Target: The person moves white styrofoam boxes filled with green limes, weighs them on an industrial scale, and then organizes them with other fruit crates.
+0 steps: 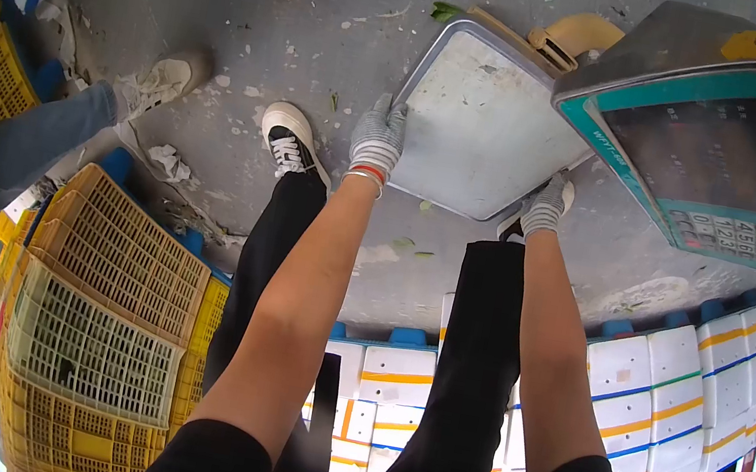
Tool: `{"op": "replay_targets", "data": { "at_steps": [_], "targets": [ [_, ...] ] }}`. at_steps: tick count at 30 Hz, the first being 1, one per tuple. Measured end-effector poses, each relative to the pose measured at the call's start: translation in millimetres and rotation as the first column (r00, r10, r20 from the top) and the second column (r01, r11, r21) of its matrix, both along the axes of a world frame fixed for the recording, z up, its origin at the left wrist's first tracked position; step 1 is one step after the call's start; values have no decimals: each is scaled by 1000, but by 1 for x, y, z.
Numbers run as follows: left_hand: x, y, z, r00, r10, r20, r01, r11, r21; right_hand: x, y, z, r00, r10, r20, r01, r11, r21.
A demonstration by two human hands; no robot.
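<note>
Beside the metal platform [487, 119], a teal-framed panel [692, 154] reads "WFYT".

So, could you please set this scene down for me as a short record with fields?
Left hand: gloved, at the left edge of the scale platform
Right hand: gloved, near the platform's lower right edge
Display unit: teal-framed, with a keypad; no legible reading
Floor: grey, scattered with leaf scraps and pale flecks
Lower left: stacked plastic crates
Lower right: white boxes with coloured bands
Other person: a leg and shoe, left side
</note>
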State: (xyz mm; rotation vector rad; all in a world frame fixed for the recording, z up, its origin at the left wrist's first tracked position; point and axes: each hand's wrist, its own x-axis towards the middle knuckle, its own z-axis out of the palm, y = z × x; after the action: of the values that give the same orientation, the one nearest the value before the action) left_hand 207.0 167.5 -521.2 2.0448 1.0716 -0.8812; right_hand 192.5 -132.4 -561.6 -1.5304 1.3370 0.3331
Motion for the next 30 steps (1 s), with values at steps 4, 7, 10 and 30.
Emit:
{"op": "replay_targets", "data": {
  "at_steps": [4, 7, 10, 30],
  "targets": [
    [18, 3, 22, 992, -85, 94, 78, 994, 71, 31, 23, 28, 955, -245, -168, 246, 969, -18],
    [16, 8, 26, 997, -67, 30, 67, 998, -10, 25, 14, 27, 965, -194, -177, 194, 981, -18],
    [19, 10, 37, 990, -114, 79, 111, 993, 44, 13, -5, 3, 989, -114, -91, 124, 986, 110],
    [3, 5, 21, 934, -336, -120, 346, 935, 79, -4, -48, -29, 888, 383, -254, -401, 916, -21]
  ]
}}
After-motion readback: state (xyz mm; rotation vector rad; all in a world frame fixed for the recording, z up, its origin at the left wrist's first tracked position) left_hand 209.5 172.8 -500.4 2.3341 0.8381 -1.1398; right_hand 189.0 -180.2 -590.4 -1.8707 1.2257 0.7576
